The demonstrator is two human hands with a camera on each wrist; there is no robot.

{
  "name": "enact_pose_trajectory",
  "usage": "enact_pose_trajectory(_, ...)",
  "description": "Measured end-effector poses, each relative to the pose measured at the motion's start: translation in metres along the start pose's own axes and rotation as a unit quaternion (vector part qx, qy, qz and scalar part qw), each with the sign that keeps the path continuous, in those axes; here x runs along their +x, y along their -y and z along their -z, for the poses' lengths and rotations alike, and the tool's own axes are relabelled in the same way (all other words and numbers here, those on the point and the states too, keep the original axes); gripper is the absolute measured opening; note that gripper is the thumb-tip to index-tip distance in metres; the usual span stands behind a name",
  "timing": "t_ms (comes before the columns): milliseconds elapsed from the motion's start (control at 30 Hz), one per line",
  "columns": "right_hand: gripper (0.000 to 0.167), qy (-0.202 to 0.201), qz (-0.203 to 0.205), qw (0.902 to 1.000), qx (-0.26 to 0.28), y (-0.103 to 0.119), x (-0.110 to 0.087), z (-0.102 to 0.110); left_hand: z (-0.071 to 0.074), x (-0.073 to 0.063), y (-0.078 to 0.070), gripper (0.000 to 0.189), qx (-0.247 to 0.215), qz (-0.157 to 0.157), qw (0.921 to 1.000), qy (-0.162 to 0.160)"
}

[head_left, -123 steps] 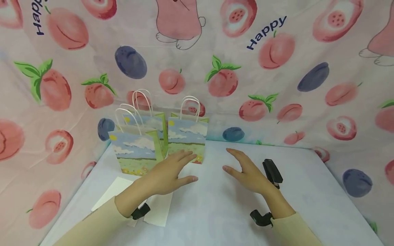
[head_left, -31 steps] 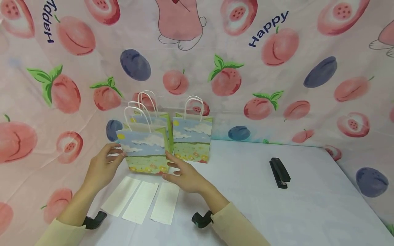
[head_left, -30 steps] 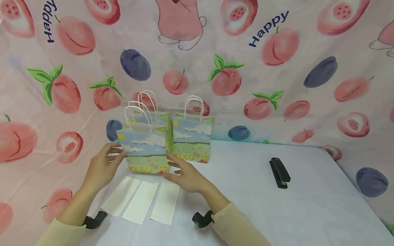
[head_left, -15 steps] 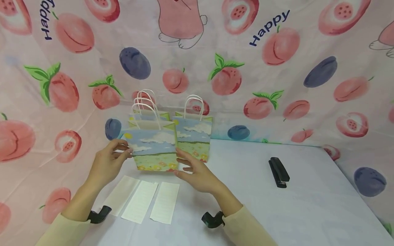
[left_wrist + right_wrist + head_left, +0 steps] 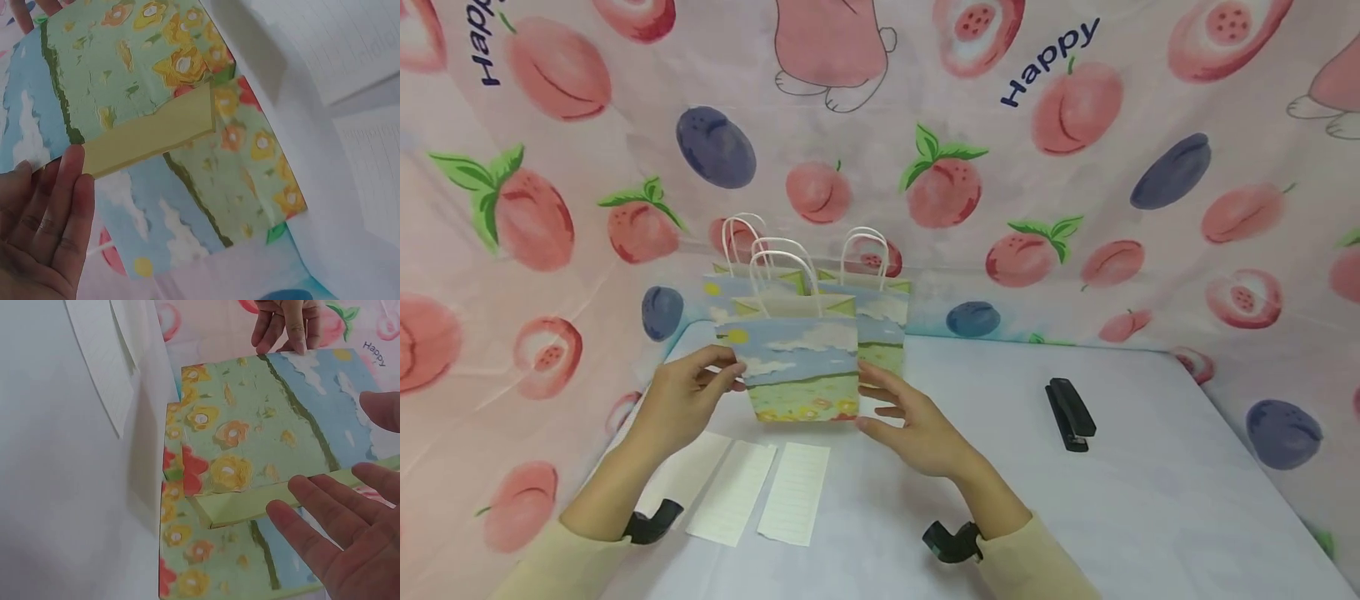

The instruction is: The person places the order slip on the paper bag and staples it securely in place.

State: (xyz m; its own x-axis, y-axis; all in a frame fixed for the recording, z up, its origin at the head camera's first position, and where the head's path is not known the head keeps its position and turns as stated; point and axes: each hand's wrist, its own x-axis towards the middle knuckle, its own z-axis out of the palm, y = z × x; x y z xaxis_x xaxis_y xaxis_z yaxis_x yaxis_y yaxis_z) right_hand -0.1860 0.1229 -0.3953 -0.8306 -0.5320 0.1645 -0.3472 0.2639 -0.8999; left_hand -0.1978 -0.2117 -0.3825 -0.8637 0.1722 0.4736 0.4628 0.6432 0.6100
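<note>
Front bag (image 5: pixel 801 367) held by side edges

Left hand (image 5: pixel 688 396), fingers fairly straight, presses 9 o'clock edge; right hand (image 5: pixel 925 429), fingers extended, touches 3 o'clock edge. Rear bag (image 5: pixel 883 333) crowds 2; paper strips (image 5: pixel 733 492) at 7; wide tabletop (image 5: pixel 992 408) toward stapler (image 5: pixel 1070 414) at 3.

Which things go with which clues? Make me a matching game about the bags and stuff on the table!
Things:
1. stapler
2. front bag
3. printed sun on that bag
4. paper strips

Clues:
A. lying flat, side by side
B. black
C. yellow
D. between the left hand and the right hand

Pairs: 1-B, 2-D, 3-C, 4-A
</note>
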Motion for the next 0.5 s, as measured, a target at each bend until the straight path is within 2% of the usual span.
enact_pose_trajectory(233, 0.068, -0.020, -0.008, 0.9997, -0.014, -0.001, -0.018, 0.015, -0.017, 0.001, -0.012, 0.008, -0.008, -0.034, 0.9993, 0.011)
enact_pose_trajectory(500, 0.059, -0.054, -0.008, 0.9983, -0.019, -0.010, -0.039, 0.034, -0.040, 0.005, -0.024, 0.009, -0.042, -0.055, 0.9970, 0.035)
